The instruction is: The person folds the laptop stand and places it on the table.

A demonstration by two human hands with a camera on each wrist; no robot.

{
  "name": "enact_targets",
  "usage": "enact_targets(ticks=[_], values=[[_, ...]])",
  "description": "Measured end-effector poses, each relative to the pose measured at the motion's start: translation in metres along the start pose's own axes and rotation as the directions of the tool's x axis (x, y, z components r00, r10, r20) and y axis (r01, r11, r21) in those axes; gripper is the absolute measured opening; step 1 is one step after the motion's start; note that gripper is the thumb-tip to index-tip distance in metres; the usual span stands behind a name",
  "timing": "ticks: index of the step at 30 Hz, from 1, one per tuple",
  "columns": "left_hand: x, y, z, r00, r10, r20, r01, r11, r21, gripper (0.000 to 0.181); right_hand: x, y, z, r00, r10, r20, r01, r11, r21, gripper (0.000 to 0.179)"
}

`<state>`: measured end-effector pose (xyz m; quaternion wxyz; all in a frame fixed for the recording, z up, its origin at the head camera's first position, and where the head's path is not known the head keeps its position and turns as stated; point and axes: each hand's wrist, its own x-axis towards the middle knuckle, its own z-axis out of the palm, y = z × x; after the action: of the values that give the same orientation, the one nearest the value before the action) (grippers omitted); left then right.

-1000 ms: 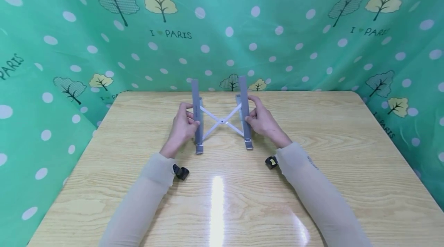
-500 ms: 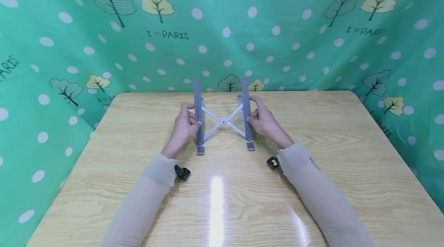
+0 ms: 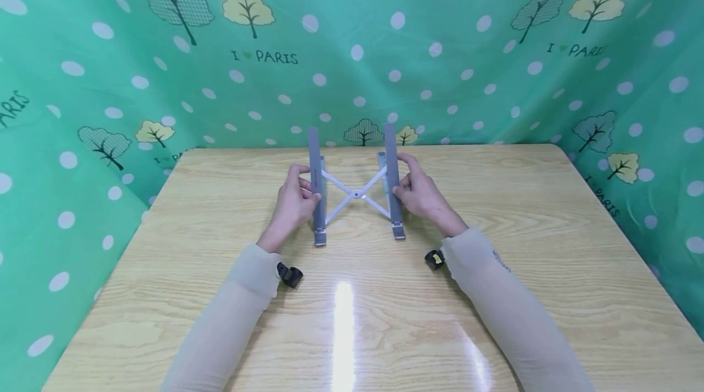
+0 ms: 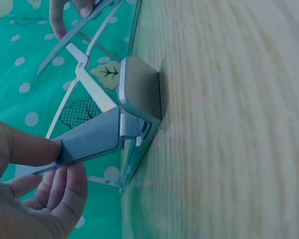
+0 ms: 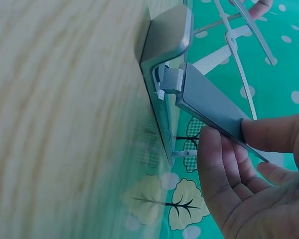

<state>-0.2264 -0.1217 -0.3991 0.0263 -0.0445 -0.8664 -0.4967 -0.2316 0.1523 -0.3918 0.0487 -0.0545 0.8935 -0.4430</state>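
A grey folding laptop stand (image 3: pixel 318 187) stands unfolded near the back of the table, its two long arms joined by crossed silver bars (image 3: pixel 356 194). My left hand (image 3: pixel 293 201) pinches the left arm, with the thumb on its top face and fingers beneath, as the left wrist view shows. On the other side, my right hand (image 3: pixel 422 195) holds the right arm the same way. In the right wrist view a bent front lip (image 5: pixel 172 37) touches the wooden surface, and the hinged upper arm (image 5: pixel 214 102) slopes up from it between thumb and fingers.
The wooden table (image 3: pixel 352 331) carries a bright light reflection toward its front. Behind it and along both sides hangs a green curtain (image 3: pixel 352 25) with dots and trees. A small black camera (image 3: pixel 289 274) sits at the left wrist, and another camera (image 3: pixel 434 259) at the right wrist.
The whole head view has shifted slightly, so stand and hands appear a little further right. Both hands keep their hold, and the stand looks the same shape.
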Motion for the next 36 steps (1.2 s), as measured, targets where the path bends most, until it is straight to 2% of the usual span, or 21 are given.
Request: enact_targets(ticks=[6,11,23,30,36], values=[[0.0011,-0.0023,-0.0035,0.999,-0.016,0.029,0.016,1.0,0.012,0.064,0.0024,0.0054,-0.002,1.0,0.007,0.002,-0.007,0.998,0.059,0.071],[0.0023,-0.0032,-0.0045,0.999,0.001,0.048,-0.002,1.0,0.023,0.07,0.0035,0.0085,-0.0037,1.0,0.009,-0.003,-0.009,0.997,0.077,0.071],[0.0004,-0.0043,-0.0091,0.999,0.02,0.039,-0.021,0.999,0.032,0.081,0.0031,0.0058,-0.0004,0.999,-0.026,-0.018,0.027,0.997,0.067,0.076],[0.0001,-0.0036,-0.0088,0.999,0.029,0.037,-0.03,0.999,0.023,0.083,0.0022,0.0047,0.0006,0.997,-0.072,-0.032,0.073,0.997,0.024,0.077],[0.0013,-0.0019,-0.0075,0.999,0.024,0.033,-0.025,1.0,0.017,0.082,0.0016,0.0034,-0.0009,0.996,-0.075,-0.046,0.075,0.997,0.001,0.078]])
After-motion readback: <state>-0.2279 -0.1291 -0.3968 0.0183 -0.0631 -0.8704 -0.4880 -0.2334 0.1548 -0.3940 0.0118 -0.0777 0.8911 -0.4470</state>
